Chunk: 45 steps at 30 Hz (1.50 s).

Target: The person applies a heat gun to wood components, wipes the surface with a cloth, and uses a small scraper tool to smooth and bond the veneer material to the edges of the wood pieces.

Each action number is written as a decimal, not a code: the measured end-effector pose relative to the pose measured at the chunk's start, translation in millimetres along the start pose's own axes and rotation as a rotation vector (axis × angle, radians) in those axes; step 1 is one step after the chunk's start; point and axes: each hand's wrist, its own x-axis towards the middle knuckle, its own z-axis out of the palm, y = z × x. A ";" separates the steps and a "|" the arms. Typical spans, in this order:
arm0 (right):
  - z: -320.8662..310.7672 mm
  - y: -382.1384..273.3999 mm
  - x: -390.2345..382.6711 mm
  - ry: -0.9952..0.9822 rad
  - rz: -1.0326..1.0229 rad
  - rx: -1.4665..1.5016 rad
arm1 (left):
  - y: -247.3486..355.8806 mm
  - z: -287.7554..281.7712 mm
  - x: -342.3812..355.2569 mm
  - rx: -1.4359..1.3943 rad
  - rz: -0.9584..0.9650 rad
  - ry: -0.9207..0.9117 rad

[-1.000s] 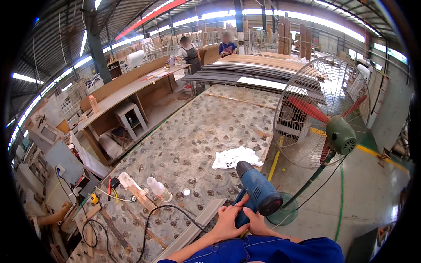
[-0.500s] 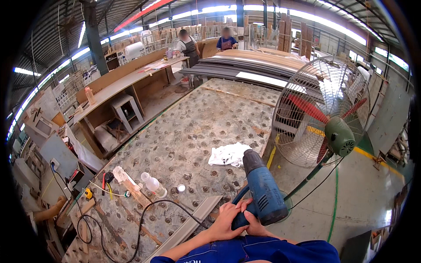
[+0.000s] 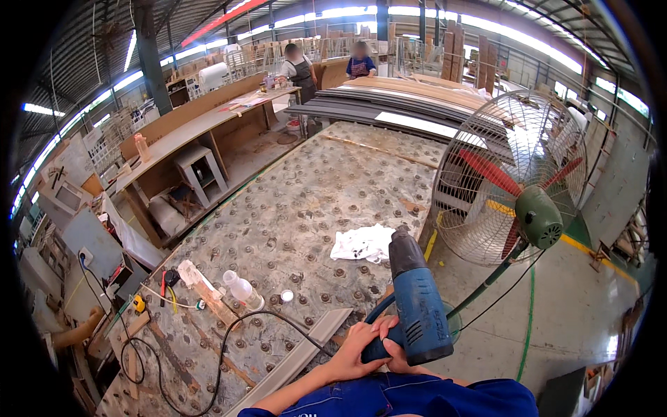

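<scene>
I hold a blue heat gun (image 3: pixel 420 306) close to my body, its dark nozzle pointing away over the table edge. My left hand (image 3: pixel 359 349) is closed round the gun's handle. On the other side of the handle, my right hand (image 3: pixel 397 361) is closed too, with most of it hidden behind the gun's body. A black cord (image 3: pixel 278 316) runs leftward across the table from near my left hand. Just beyond the gun lies a crumpled white cloth (image 3: pixel 363 243) with dark spots. A grey moulding strip (image 3: pixel 306 358) lies by my left forearm.
The worktable (image 3: pixel 292 208) is studded with small rollers. To the left are a clear bottle (image 3: pixel 243 290), a white cap (image 3: pixel 287 295), a wood piece (image 3: pixel 206 290) and pliers (image 3: pixel 170 279). A large fan (image 3: pixel 514 181) stands at right. Two people stand beyond stacked boards (image 3: pixel 389 104).
The heat gun has shifted slightly, its nozzle a little to the right and its rear end lower. Both hands keep their hold on it.
</scene>
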 end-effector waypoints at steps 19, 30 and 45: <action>3.2 -2.1 -3.8 0.066 -0.046 0.066 | 15.3 6.4 8.5 -0.071 -0.067 -0.006; -8.5 10.2 -10.8 0.082 -0.093 -0.061 | 19.1 1.3 11.7 -0.025 -0.145 -0.151; -27.5 -46.4 19.0 -0.006 0.212 0.094 | 36.2 -16.8 40.8 0.187 0.079 -0.062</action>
